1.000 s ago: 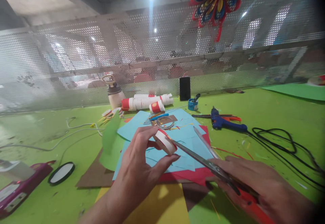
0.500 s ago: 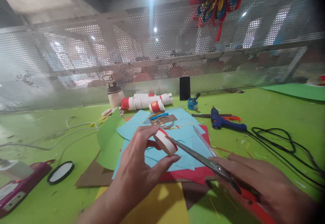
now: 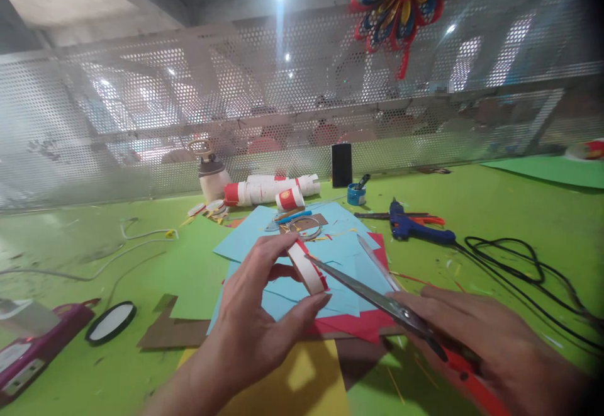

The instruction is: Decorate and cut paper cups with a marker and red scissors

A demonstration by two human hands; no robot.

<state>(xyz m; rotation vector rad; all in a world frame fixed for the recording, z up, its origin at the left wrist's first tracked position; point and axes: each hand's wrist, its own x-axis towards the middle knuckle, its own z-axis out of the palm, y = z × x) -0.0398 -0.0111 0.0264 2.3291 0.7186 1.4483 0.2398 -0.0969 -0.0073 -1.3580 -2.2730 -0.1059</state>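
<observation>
Fingers of the left hand (image 3: 257, 306) pinch a white paper ring (image 3: 309, 268) with a red edge, index finger on its top and thumb at its bottom, the other fingers bent behind; the ring tilts in the air above the light-blue paper (image 3: 250, 230). The left forearm slants up from the near left of that paper, the palm turned inward. The right hand (image 3: 491, 340), at the paper's near right, grips the red handles of the scissors (image 3: 406, 315), back of the hand upward, knuckles bent, some fingers hidden underneath. The blades stand apart, pointing over the paper, one tip at the ring's red edge. A metal hoop (image 3: 321, 232) lies on the paper's far part. Red paper (image 3: 352, 326) shows from under its near edge, a green sheet (image 3: 195, 277) lies at its left, and a blue glue gun (image 3: 401, 222) rests to its right. Beyond its far edge are a red-and-white paper cup (image 3: 290, 199), a blue jar (image 3: 356, 196) and, farther off, a perforated screen (image 3: 141, 120).
</observation>
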